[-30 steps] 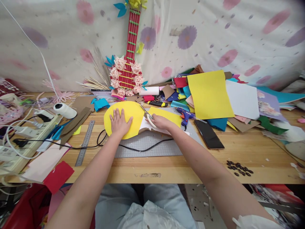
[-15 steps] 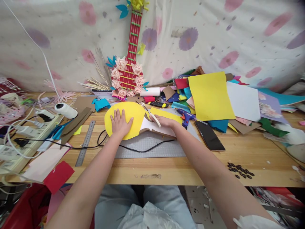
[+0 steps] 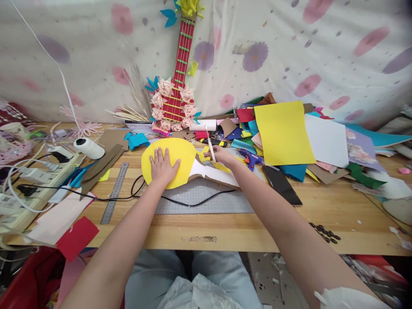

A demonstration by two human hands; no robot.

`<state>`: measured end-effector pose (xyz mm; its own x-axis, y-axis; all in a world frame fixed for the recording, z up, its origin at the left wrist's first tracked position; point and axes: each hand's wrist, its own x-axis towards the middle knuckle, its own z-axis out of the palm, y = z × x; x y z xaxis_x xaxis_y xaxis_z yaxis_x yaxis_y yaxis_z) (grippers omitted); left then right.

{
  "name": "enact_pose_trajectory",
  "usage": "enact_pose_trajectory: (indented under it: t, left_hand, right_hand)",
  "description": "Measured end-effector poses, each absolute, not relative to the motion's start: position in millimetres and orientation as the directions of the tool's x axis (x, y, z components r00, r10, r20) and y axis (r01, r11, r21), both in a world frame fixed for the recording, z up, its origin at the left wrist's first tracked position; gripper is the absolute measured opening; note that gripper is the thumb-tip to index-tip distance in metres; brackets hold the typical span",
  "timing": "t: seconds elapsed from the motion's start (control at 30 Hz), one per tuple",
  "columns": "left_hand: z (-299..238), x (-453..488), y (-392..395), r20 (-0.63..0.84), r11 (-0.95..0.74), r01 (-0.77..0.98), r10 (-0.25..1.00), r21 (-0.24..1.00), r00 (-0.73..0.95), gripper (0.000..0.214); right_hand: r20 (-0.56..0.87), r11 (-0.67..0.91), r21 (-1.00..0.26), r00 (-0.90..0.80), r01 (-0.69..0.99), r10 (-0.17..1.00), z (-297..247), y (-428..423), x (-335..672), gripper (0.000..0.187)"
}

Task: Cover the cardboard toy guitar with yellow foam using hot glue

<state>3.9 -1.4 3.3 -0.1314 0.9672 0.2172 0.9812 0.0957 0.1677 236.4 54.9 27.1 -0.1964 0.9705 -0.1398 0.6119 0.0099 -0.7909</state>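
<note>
My left hand (image 3: 162,165) lies flat with spread fingers on a rounded yellow foam sheet (image 3: 180,150), pressing it onto the grey cutting mat (image 3: 206,197). To its right, my right hand (image 3: 222,156) is closed around white-handled scissors (image 3: 210,149), which point up and away from me. Under that hand lies a smaller yellow foam piece (image 3: 206,156). A white and brown card cutout (image 3: 214,175) sticks out from beneath the yellow sheet toward the right.
A steel ruler (image 3: 115,192) and a black cable (image 3: 180,200) lie left of the mat. A blue glue gun (image 3: 251,157), a dark phone (image 3: 281,184) and piled coloured sheets (image 3: 283,133) crowd the right. A paper guitar (image 3: 176,96) leans at the back. Dark beads (image 3: 325,231) sit near the front edge.
My right hand has moved slightly away from me and turned the scissors from slanting left to nearly upright. The left hand has stayed pressed on the yellow sheet.
</note>
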Motion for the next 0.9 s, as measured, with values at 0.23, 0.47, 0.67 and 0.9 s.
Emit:
enact_pose_trajectory:
  t: [0.23, 0.47, 0.67, 0.9]
  left_hand:
    - [4, 4, -3, 0.216, 0.092, 0.983, 0.968, 0.161, -0.127, 0.075]
    - [5, 5, -4, 0.208, 0.093, 0.982, 0.97, 0.164, -0.127, 0.075]
    - [7, 6, -4, 0.197, 0.094, 0.981, 0.972, 0.171, -0.128, 0.075]
    - [7, 5, -1, 0.174, 0.104, 0.983, 0.976, 0.154, -0.13, 0.076]
  right_hand:
    - [-0.092, -0.032, -0.946, -0.172, 0.323, 0.981, 35, 86, 202, 0.024]
    - [-0.121, -0.045, -0.928, -0.185, 0.37, 0.975, 37, 94, 197, 0.029]
    - [-0.072, 0.026, -0.793, -0.136, 0.609, 0.988, 34, 103, 200, 0.034]
    - [-0.027, 0.014, -0.341, -0.025, 0.94, 0.999, 32, 99, 228, 0.039]
